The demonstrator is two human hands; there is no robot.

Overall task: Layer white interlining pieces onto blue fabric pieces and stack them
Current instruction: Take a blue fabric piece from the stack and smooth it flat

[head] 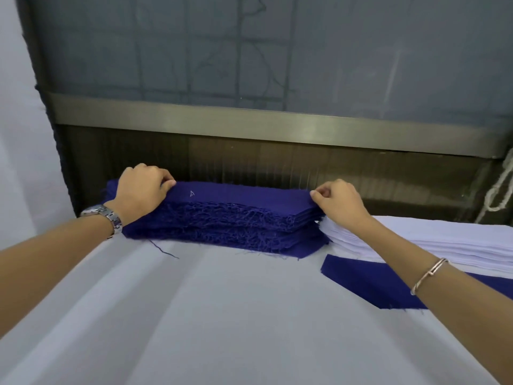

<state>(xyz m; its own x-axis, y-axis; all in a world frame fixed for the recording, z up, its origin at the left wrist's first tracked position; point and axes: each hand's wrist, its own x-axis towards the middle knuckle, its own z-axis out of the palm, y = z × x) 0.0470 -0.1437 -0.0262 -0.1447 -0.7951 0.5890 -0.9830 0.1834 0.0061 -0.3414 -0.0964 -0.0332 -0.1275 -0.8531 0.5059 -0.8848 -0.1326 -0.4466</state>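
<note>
A thick stack of blue fabric pieces (233,215) with frayed edges lies at the far side of the table. My left hand (141,187) pinches the left end of the top blue piece (238,191), which carries a small chalk mark. My right hand (340,201) pinches the right end of that same piece. To the right stands a stack of white interlining pieces (433,240). In front of the white stack a single blue piece (369,282) lies flat, partly hidden under my right forearm.
The table is covered in a pale grey cloth (222,315) with shallow folds. Behind the stacks rises a dark panel with a metal rail (277,123). A white cord (499,190) hangs at the far right.
</note>
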